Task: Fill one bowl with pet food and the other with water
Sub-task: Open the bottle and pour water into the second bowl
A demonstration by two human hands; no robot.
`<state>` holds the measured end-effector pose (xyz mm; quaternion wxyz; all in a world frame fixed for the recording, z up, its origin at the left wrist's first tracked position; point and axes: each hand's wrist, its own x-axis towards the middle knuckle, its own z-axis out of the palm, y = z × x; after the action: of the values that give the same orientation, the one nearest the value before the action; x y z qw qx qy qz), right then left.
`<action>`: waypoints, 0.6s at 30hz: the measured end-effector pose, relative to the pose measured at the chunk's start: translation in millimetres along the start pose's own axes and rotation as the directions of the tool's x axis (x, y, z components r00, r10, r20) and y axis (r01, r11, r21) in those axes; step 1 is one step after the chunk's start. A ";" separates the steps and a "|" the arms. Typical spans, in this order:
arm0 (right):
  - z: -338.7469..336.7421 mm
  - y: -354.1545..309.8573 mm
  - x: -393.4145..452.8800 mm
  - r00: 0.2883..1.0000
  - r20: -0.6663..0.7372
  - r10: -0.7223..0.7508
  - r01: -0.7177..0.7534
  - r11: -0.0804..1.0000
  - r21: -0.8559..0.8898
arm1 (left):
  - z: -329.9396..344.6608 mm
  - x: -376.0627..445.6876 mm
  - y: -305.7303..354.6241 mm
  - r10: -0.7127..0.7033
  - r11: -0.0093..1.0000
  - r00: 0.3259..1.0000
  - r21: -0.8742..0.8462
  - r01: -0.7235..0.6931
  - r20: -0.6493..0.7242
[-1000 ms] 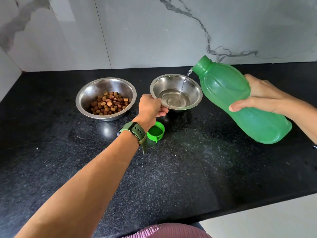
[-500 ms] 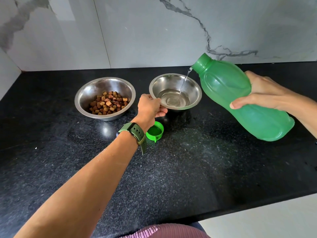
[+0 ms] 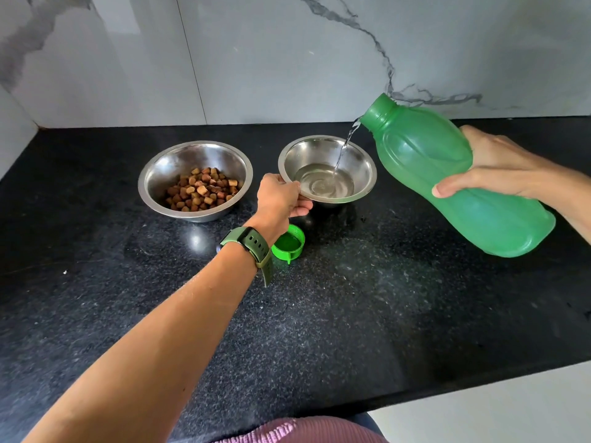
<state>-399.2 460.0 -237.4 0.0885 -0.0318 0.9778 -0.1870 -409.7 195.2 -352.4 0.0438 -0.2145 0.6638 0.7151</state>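
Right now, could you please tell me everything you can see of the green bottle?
The green bottle looks like translucent, frosted plastic with moulded ribs along its body and a narrow threaded neck. It is uncapped and tilted neck-down to the left, held off the counter by the right hand, which wraps its middle. A thin stream of water runs from its mouth into the right-hand steel bowl. Its green cap lies open side up on the black counter, apart from it.
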 end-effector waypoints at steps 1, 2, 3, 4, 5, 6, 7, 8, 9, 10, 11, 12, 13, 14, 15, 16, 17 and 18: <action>0.1 -0.2 0.1 1.000 0.001 0.000 0.000 1.000 -0.001 | -0.1 0.3 0.0 0.001 1.000 1.000 0.003 -0.001 -0.001; 0.6 -0.2 0.2 1.000 0.002 -0.002 0.002 1.000 -0.002 | -0.4 0.4 -0.1 0.001 1.000 1.000 0.005 -0.001 -0.002; 0.9 0.0 0.7 1.000 0.004 -0.004 0.004 1.000 -0.004 | -0.6 0.5 0.0 0.001 1.000 1.000 0.005 -0.001 -0.002; 1.0 -0.2 1.2 1.000 0.005 -0.006 0.006 1.000 -0.004 | -0.5 0.5 -0.2 0.001 1.000 1.000 0.004 -0.001 -0.003; 0.8 -0.3 1.6 1.000 0.006 -0.007 0.007 1.000 -0.003 | -0.6 0.4 -0.3 0.001 1.000 1.000 0.003 -0.001 -0.004; 0.6 -0.5 1.9 1.000 0.007 -0.009 0.009 1.000 -0.002 | -0.6 0.5 -0.5 0.002 1.000 1.000 0.004 -0.002 -0.005; 0.3 -0.5 2.2 1.000 0.007 -0.009 0.009 1.000 -0.002 | -0.6 0.5 -0.7 0.002 1.000 1.000 0.007 -0.002 -0.007; -0.2 -0.3 2.7 1.000 0.006 -0.010 0.010 1.000 -0.005 | -0.6 0.6 -0.7 0.001 1.000 1.000 0.008 -0.001 -0.007; -0.6 0.0 3.2 1.000 0.007 -0.012 0.012 1.000 -0.007 | -0.7 0.7 -0.7 0.001 1.000 1.000 0.010 -0.001 -0.008; -0.8 0.1 3.5 1.000 0.008 -0.013 0.013 1.000 -0.009 | -0.8 0.8 -0.7 0.002 1.000 1.000 0.013 -0.002 -0.008; -0.9 0.4 3.8 1.000 0.009 -0.015 0.015 1.000 -0.011 | -0.9 0.6 -0.7 0.004 1.000 1.000 0.017 -0.004 -0.009; -1.0 0.6 4.0 1.000 0.009 -0.016 0.016 1.000 -0.013 | -0.9 0.4 -0.7 0.007 1.000 1.000 0.021 -0.007 -0.009; -1.1 0.7 4.3 1.000 0.010 -0.015 0.015 1.000 -0.011 | -0.9 0.2 -0.6 0.008 1.000 1.000 0.025 -0.008 -0.010; -1.3 0.9 4.4 1.000 0.010 -0.014 0.014 1.000 -0.008 | -0.7 0.1 -0.6 0.007 1.000 1.000 0.026 -0.007 -0.010; -1.5 0.8 4.5 1.000 0.011 -0.014 0.014 1.000 -0.004 | -0.6 0.2 -0.6 0.006 1.000 1.000 0.028 -0.006 -0.010; -1.5 0.8 4.5 1.000 0.011 -0.015 0.015 1.000 -0.002 | -0.5 0.5 -0.7 0.007 1.000 1.000 0.028 -0.006 -0.010; -1.3 0.7 4.5 1.000 0.011 -0.017 0.017 1.000 0.001 | -0.4 0.4 -0.6 0.008 1.000 1.000 0.030 -0.007 -0.011; -1.1 0.5 4.5 1.000 0.013 -0.018 0.018 1.000 0.003 | -0.4 0.3 -0.5 0.007 0.999 1.000 0.031 -0.007 -0.013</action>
<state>-403.8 460.4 -237.2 0.0933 -0.0418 0.9766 -0.1892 -409.7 194.7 -353.1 0.0404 -0.2160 0.6758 0.7035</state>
